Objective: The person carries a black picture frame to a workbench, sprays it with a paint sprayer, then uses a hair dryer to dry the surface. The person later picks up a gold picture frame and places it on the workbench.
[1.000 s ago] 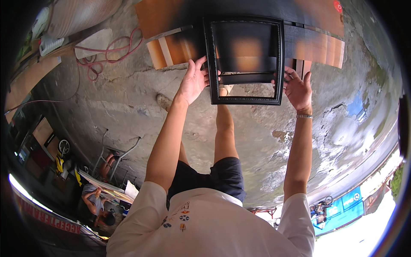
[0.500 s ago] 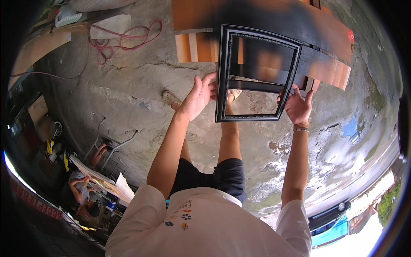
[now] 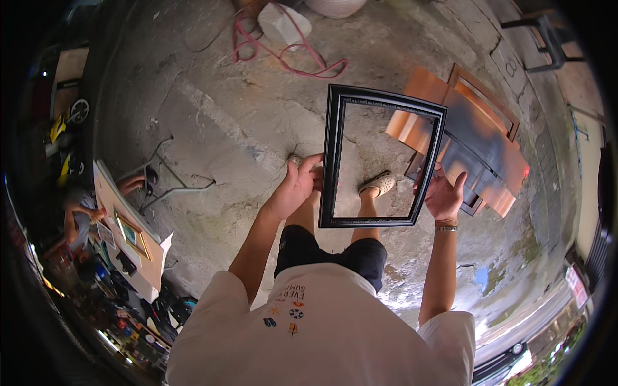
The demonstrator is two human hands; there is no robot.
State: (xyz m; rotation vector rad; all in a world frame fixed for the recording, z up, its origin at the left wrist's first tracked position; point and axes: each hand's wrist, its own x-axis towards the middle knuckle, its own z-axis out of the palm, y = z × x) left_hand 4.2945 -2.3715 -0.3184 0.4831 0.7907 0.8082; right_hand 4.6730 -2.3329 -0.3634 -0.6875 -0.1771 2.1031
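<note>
A black rectangular picture frame (image 3: 331,161) with an ornate inner edge is held up in front of me, and the ground shows through its opening. My left hand (image 3: 291,188) grips its left side, the thumb along the near edge and the fingertips partly hidden behind it. On the other side my right hand (image 3: 443,195) holds the lower right edge with its fingers, the thumb sticking out apart. My foot in a beige clog (image 3: 378,185) is visible through the opening.
Brown boards smeared with black paint (image 3: 473,132) lie on the concrete floor at right. A pink hose (image 3: 283,59) curls beside a pale block (image 3: 283,27) ahead. At left are metal legs (image 3: 170,186) and a table (image 3: 151,273) where another person works. A dark stool (image 3: 547,42) stands far right.
My view has turned left and away from the painted boards, which now lie farther off to the right. Both hands still hold the picture frame, now lower in the view. One foot has stepped.
</note>
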